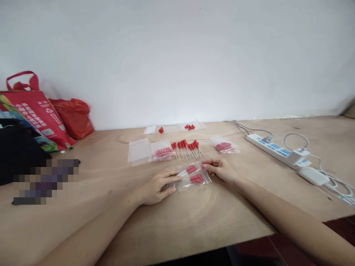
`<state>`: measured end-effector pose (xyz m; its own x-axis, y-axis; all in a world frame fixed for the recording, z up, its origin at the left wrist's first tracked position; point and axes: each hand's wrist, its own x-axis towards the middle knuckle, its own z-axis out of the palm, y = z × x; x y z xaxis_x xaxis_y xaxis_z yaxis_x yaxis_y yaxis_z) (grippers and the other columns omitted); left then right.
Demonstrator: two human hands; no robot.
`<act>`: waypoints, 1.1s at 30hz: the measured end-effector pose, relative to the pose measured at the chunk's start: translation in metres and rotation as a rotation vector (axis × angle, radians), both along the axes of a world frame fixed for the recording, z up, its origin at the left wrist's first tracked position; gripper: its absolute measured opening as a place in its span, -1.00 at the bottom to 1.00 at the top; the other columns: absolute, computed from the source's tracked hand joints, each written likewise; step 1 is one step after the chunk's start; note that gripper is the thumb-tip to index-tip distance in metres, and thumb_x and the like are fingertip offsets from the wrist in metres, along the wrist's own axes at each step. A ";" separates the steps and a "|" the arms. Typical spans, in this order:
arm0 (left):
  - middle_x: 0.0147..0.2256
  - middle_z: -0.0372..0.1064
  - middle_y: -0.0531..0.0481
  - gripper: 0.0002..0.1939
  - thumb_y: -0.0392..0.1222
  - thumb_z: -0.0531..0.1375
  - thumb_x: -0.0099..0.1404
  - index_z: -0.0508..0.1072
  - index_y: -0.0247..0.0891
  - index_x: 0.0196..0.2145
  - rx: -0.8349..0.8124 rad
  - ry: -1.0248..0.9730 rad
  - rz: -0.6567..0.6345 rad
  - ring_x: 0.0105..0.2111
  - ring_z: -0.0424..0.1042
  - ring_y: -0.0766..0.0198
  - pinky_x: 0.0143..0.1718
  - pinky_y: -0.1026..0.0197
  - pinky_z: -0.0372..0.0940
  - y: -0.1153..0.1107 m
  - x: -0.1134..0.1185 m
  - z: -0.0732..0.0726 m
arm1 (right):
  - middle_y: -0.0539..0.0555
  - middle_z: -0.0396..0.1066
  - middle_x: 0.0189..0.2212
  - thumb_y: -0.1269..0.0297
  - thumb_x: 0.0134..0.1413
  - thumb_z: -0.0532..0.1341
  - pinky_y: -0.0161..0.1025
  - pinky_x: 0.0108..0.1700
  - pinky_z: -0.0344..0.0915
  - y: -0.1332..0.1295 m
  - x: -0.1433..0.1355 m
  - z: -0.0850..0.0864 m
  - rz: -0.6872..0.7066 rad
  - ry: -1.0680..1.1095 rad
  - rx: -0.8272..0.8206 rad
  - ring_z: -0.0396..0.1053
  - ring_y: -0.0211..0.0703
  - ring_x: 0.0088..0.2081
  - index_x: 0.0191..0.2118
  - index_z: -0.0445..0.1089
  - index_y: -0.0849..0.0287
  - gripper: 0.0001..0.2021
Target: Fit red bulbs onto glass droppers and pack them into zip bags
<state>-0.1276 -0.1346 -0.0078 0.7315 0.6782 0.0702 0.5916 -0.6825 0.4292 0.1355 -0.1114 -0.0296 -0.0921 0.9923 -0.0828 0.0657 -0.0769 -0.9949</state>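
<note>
A clear zip bag (184,184) with several red-bulbed droppers (196,178) inside lies on the table in front of me. My left hand (158,186) rests at its left side, fingers stretched over the plastic and thumb apart. At the bag's right edge, my right hand (220,170) pinches a dropper by its red bulb (206,164); the rest of that dropper is hard to make out. Beyond the hands, loose droppers (183,149) lie in a row, bulbs pointing away. Filled bags sit left (162,150) and right (224,146) of them.
An empty-looking clear bag (138,151) lies left. Clear bags with red bulbs (190,127) are near the wall. A white power strip (277,151) with plugs and cables occupies the right. Red bags (41,114) and a black item (22,155) stand left, beside a pixelated object (47,183).
</note>
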 end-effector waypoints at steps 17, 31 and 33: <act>0.15 0.03 -0.02 -0.56 -0.16 0.01 0.26 0.14 -0.08 0.11 0.020 0.032 -0.007 0.14 0.01 0.13 0.13 -0.03 -0.04 0.002 -0.001 -0.002 | -0.12 0.23 -0.76 0.14 -0.36 0.33 -0.44 -0.73 0.02 0.000 -0.007 0.001 0.138 -0.121 0.027 0.08 -0.46 -0.77 -0.54 0.29 0.25 -0.70; 0.14 0.06 -0.01 -0.55 -0.13 0.04 0.26 0.14 -0.07 0.11 0.047 -0.004 -0.066 0.12 0.05 0.14 0.12 0.00 -0.02 0.001 0.000 -0.001 | -0.15 0.20 -0.71 0.19 -0.10 0.21 -0.50 -0.81 -0.10 0.010 -0.005 0.013 0.005 -0.248 -0.056 0.05 -0.49 -0.78 -0.31 0.30 0.22 -0.77; 0.13 0.08 0.00 -0.55 -0.13 0.05 0.25 0.15 -0.06 0.10 0.045 -0.017 -0.098 0.12 0.06 0.15 0.11 0.01 0.00 0.001 0.001 0.000 | -0.15 0.19 -0.73 0.19 -0.17 0.25 -0.48 -0.81 -0.16 0.012 -0.006 0.014 0.078 -0.265 -0.079 0.01 -0.50 -0.79 -0.38 0.33 0.23 -0.77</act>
